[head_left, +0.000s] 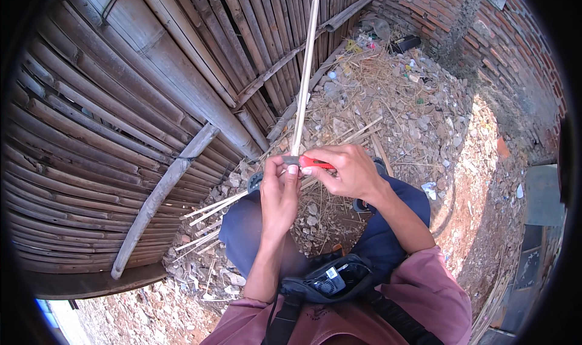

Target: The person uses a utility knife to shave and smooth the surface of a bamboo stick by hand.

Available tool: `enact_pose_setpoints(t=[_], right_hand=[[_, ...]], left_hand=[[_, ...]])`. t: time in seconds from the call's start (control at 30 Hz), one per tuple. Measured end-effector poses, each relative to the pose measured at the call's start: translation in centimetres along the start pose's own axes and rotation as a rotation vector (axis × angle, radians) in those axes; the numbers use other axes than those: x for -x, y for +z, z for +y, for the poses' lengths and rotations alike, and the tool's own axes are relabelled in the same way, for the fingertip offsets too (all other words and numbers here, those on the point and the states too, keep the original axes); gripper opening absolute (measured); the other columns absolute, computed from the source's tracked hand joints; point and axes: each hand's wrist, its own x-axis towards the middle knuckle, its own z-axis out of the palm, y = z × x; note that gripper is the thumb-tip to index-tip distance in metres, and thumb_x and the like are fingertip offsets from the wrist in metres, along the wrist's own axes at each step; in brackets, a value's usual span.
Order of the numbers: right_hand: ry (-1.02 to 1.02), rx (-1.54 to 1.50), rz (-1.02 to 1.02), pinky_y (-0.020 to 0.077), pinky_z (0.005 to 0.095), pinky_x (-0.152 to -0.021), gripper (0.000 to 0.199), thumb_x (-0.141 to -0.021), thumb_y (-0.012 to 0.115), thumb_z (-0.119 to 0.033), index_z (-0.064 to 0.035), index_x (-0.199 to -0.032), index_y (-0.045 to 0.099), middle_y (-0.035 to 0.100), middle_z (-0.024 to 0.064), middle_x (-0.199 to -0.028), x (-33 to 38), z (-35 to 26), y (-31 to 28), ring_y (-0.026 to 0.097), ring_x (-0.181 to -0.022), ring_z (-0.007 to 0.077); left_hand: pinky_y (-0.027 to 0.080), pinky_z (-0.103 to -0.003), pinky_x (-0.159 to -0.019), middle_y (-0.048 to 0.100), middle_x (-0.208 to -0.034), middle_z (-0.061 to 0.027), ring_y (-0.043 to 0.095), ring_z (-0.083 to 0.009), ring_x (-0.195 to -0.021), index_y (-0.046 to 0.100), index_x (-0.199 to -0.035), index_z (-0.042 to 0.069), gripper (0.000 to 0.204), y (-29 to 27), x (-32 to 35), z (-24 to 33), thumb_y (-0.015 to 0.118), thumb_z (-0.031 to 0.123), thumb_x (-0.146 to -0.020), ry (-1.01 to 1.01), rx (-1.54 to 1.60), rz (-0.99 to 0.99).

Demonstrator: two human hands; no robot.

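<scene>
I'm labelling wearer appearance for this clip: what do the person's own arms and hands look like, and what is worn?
Both forearms are bare, and the left hand and right hand wear no gloves, rings or watch. Dusty-pink short sleeves end above the elbows.

A pale bamboo strip point(305, 72) stands nearly upright, red-handled knife point(310, 162) at its base.

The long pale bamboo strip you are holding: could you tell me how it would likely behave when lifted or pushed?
The bamboo strip looks thin and long, so probably light and springy. Gripped only at its lower end by the left hand, its free tip would likely sway.
</scene>
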Motion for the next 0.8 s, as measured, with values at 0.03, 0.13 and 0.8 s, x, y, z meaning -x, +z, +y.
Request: enact_pose_setpoints(t=[0.03, 0.13, 0.8], right_hand=[[-0.001, -0.006, 0.005, 0.0593, 0.0458, -0.067, 0.024, -0.096, 0.076, -0.028, -0.0109, -0.113, 0.078, 0.079, 0.0128, -0.092, 0.03, 0.09, 0.04, 0.076, -0.08, 0.0342], [-0.006, -0.024, 0.018, 0.0594, 0.0454, -0.067, 0.024, -0.096, 0.076, -0.027, -0.0105, -0.113, 0.079, 0.079, 0.0129, -0.092, 0.06, 0.1, 0.16, 0.077, -0.079, 0.0342], [-0.018, 0.073, 0.082, 0.0598, 0.0402, -0.063, 0.026, -0.093, 0.081, -0.025, -0.0086, -0.112, 0.081, 0.081, 0.012, -0.096, 0.12, -0.63, 0.72, 0.077, -0.076, 0.0329]], left_hand=[[0.033, -0.022, -0.054, 0.06, -0.093, -0.0004, 0.042, -0.0022, -0.064, 0.053, -0.128, 0.003, 0.015, 0.06, -0.02, -0.05, 0.051, 0.011, -0.116, 0.014, -0.007, 0.01], [0.034, -0.022, -0.054, 0.06, -0.093, -0.0008, 0.042, -0.0019, -0.063, 0.053, -0.126, 0.002, 0.013, 0.09, 0.04, -0.14, 0.052, 0.009, -0.116, 0.051, -0.004, 0.022], [0.035, -0.022, -0.051, 0.054, -0.084, 0.0007, 0.041, -0.0024, -0.059, 0.048, -0.119, 0.005, 0.006, -0.03, -0.13, 0.12, 0.049, 0.009, -0.116, 0.028, -0.037, 0.028]])
